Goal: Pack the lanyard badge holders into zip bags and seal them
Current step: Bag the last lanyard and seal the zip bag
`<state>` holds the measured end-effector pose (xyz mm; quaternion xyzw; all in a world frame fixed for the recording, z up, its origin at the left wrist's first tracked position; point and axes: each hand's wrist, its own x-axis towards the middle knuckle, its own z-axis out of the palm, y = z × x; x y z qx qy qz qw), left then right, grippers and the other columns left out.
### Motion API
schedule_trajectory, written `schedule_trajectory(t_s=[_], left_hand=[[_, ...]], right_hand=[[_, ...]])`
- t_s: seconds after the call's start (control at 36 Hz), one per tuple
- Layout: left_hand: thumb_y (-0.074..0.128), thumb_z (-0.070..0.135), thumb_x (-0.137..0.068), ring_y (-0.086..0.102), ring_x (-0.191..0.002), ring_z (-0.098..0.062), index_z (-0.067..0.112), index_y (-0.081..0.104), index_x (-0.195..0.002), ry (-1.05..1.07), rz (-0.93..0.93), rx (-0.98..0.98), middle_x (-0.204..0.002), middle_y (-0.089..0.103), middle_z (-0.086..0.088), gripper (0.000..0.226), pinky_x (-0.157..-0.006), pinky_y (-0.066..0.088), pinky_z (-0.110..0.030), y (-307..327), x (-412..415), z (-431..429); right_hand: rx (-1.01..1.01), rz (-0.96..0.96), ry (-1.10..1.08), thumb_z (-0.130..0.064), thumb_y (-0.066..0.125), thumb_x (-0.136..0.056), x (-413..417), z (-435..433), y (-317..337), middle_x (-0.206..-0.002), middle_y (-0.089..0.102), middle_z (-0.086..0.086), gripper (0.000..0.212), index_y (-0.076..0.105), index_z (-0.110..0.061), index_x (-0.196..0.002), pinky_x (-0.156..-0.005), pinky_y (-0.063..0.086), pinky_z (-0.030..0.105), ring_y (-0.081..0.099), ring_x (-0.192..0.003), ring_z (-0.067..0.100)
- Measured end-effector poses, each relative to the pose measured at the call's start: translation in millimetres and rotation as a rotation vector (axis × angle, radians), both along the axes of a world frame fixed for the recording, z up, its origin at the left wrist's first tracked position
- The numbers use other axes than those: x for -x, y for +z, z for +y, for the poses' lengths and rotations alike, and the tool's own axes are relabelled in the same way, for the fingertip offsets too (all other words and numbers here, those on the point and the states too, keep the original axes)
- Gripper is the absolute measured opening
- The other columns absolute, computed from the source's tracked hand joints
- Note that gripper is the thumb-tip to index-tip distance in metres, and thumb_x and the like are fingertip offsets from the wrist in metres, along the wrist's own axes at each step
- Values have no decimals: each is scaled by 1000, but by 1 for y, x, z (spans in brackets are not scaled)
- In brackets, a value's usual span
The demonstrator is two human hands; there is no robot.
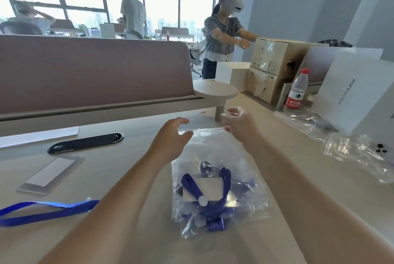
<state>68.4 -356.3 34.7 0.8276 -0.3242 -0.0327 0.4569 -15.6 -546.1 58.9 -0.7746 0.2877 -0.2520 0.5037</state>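
Nearest to me:
- One blue lanyard, loose on the table at my left, beside the left forearm.
- One zip bag, flat between both forearms, holding a bundle of badge holders: blue straps over a white card. I cannot count the pieces in the bundle.
- One clear card sleeve, lying alone to the left.
- One black cable slot set into the tabletop.

At the bag's far edge:
- Left hand: thumb resting on the mouth strip, fingers curved and lifted off it, grasping nothing.
- Right hand: fingers curled at the strip's other end. Blur stops me from telling whether they pinch it.

Right side:
- A heap of empty clear bags, too tangled for me to count.
- One water bottle, upright, with a red cap.
- One white box.
- Two cartons, stacked.

Beyond:
- One round shelf just past my right hand.
- One pink partition walling the desk.
- Three people: one in a headset reaching to the cartons, and two by the windows.
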Motion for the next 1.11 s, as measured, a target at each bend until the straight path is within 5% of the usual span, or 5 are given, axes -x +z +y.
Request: schedule_trajectory(t_s=[0.22, 0.36, 0.58, 0.92, 1.11], left_hand=[[57, 29, -97, 56, -96, 6, 26, 60, -106, 3, 0, 99, -107, 62, 19, 9, -70, 40, -14, 28, 43, 77], [59, 42, -87, 65, -97, -9, 36, 61, -90, 51, 58, 147, -99, 69, 15, 7, -85, 53, -34, 28, 64, 157], [60, 18, -92, 68, -89, -17, 22, 65, -85, 238, 110, 105, -92, 71, 7, 9, -90, 54, -47, 8, 68, 261], [59, 28, -93, 61, -93, -12, 25, 63, -101, 411, 94, -123, -104, 66, 11, 10, -75, 45, -26, -19, -22, 315], [60, 41, -93, 61, -98, -26, 10, 65, -105, 493, 38, -446, -112, 68, -9, 34, -75, 44, -31, -42, -87, 303]], right_hand=[[-54, -264, 109, -23, 65, -94, 33, 95, 20, -100, 69, -2, 8, 61, -29, -96, -86, 61, 38, 71, -92, 17], [-66, -282, 194, -20, 62, -95, 54, 166, 8, -101, 71, -4, 13, 66, -18, -108, -77, 61, 30, 72, -87, 12], [-10, -184, 321, -25, 60, -94, 40, 263, -23, -96, 70, -11, 16, 63, -25, -110, -73, 59, 30, 70, -85, 12], [40, 7, 396, -38, 60, -85, -54, 324, -60, -96, 70, -11, 19, 64, -29, -100, -85, 57, 44, 68, -86, 13], [208, 128, 405, -32, 55, -96, -122, 329, -77, -92, 65, -10, 12, 62, -23, -97, -70, 48, 30, 62, -80, 14]])
